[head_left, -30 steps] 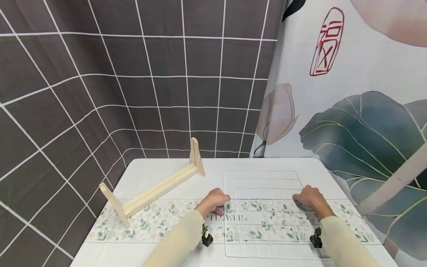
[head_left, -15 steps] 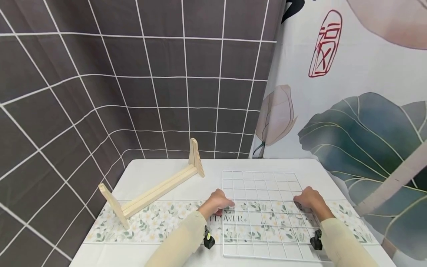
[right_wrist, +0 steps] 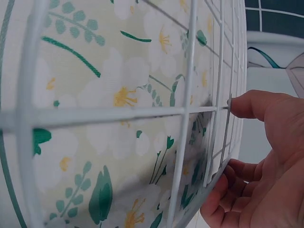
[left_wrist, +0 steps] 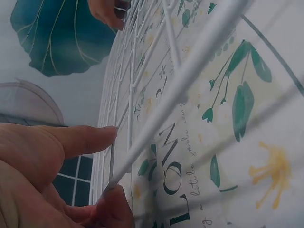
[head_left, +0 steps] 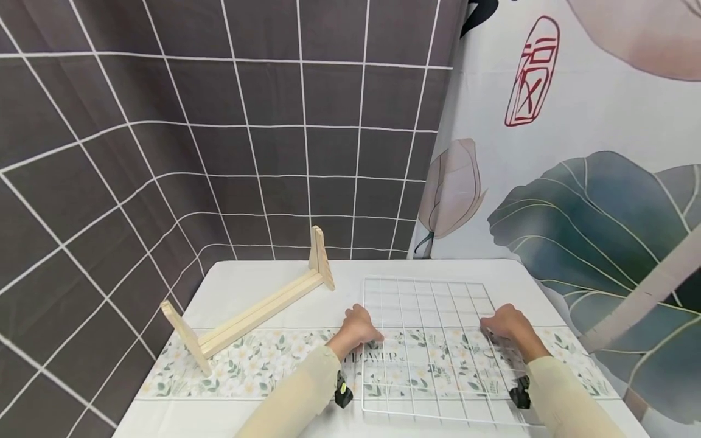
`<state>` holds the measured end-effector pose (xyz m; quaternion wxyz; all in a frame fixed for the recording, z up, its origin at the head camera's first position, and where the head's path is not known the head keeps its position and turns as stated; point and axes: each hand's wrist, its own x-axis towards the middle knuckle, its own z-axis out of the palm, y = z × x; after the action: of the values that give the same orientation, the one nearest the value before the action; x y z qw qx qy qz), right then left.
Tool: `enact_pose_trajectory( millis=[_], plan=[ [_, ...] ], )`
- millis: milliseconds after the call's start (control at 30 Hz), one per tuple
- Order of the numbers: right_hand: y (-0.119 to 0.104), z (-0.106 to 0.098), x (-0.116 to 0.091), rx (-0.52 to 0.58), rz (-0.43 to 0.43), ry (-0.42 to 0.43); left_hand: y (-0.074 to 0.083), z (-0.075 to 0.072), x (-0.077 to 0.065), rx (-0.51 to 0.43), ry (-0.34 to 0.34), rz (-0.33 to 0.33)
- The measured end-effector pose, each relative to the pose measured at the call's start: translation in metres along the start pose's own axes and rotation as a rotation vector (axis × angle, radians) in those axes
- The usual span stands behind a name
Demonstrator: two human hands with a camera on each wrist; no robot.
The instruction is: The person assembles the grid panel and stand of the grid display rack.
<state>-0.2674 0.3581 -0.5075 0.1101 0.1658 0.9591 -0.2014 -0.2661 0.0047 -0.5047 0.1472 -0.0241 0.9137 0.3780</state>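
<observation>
A white wire grid panel (head_left: 438, 417) spans the space between my two hands, slightly raised over the tablecloth, its shadow showing in the left wrist view. My left hand (head_left: 358, 328) grips its left edge, thumb on top and fingers curled beneath the outer wire (left_wrist: 156, 121). At the opposite edge, my right hand (head_left: 509, 325) holds the panel the same way, with the thumb (right_wrist: 251, 103) over the wires and the fingers curled under the rim. Part of the right side is hidden behind the right hand and sleeve.
To the left stands a pale wooden frame (head_left: 260, 310), a long bar with an upright board at each end. The white table (head_left: 263, 280) carries a flower-printed band (head_left: 257, 362). A dark checked curtain (head_left: 334, 152) and a leaf-printed curtain (head_left: 591, 225) hang behind.
The grid panel has shifted a little to the left and its near edge has risen slightly. My left hand has moved slightly right, its thumb now over the panel's edge; the right hand has barely moved.
</observation>
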Motion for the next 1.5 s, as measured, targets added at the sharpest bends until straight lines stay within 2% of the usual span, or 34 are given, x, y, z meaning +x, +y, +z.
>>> enact_pose_trajectory(
  millis=[367,700,1033,1267,1500],
  plan=[
    [-0.011,-0.010,0.000,-0.017,0.034,0.055,0.010,-0.011,-0.003,0.030,0.055,0.026],
    [-0.022,-0.023,-0.005,0.037,-0.011,0.138,0.021,-0.015,-0.001,0.118,0.171,0.029],
    [-0.032,-0.028,-0.008,0.036,0.030,0.185,0.026,-0.018,-0.005,0.182,0.242,0.057],
    [-0.040,-0.030,-0.011,0.089,0.033,0.261,0.027,-0.018,-0.004,0.213,0.362,0.084],
    [-0.046,-0.035,-0.014,0.139,-0.018,0.353,0.030,-0.026,-0.004,0.213,0.450,0.115]
  ],
)
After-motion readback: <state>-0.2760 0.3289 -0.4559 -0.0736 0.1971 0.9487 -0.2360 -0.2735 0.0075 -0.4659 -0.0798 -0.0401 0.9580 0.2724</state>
